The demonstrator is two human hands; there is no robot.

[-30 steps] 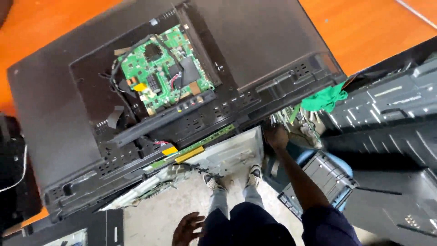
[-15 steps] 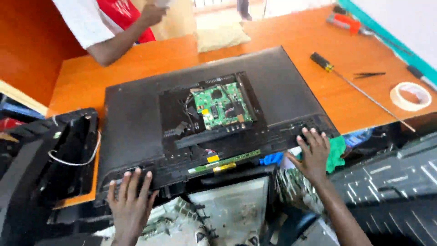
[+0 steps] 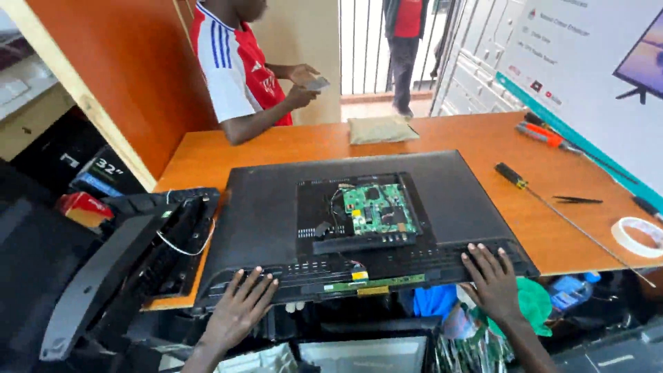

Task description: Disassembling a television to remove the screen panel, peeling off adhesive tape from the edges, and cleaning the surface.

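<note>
A flat television [image 3: 269,214] lies face down on the orange table [image 3: 449,138], its back cover off and a green circuit board [image 3: 378,209] exposed in the middle. My left hand [image 3: 240,307] rests flat on the near left edge of the set, fingers spread. On the near right edge my right hand [image 3: 492,276] also lies flat with fingers apart. Neither hand holds anything.
A removed black back cover [image 3: 131,255] leans at the left. A long screwdriver [image 3: 525,186], tweezers [image 3: 577,200], tape roll [image 3: 639,236] and red-handled tool [image 3: 542,135] lie at the right. A tan pad [image 3: 382,129] sits at the far edge. A person in a red and white shirt [image 3: 238,69] stands behind the table; another stands in the doorway.
The view has lifted from the floor to the table and room. Both my hands have come up onto the television's near edge and stay flat there.
</note>
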